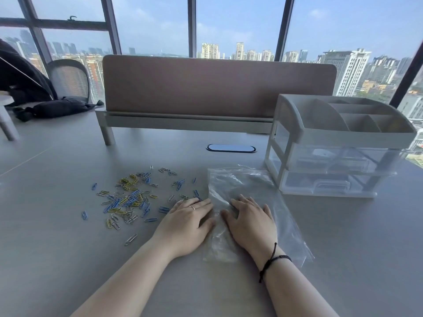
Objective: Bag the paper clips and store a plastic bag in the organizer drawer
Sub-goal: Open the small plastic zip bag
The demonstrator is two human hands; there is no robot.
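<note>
on the table [68, 259], the plastic bag [249, 191] is pressed under the flat, open left hand [187, 225] and right hand [251, 223]; nothing is gripped. paper clips [130, 197] lie unbagged, and the organizer [338, 145] drawers seem closed.

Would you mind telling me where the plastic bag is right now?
The plastic bag lies flat on the desk under both hands, between the paper clips and the organizer.

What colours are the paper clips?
Blue, yellow and silver paper clips, loose on the desk; head view.
</note>
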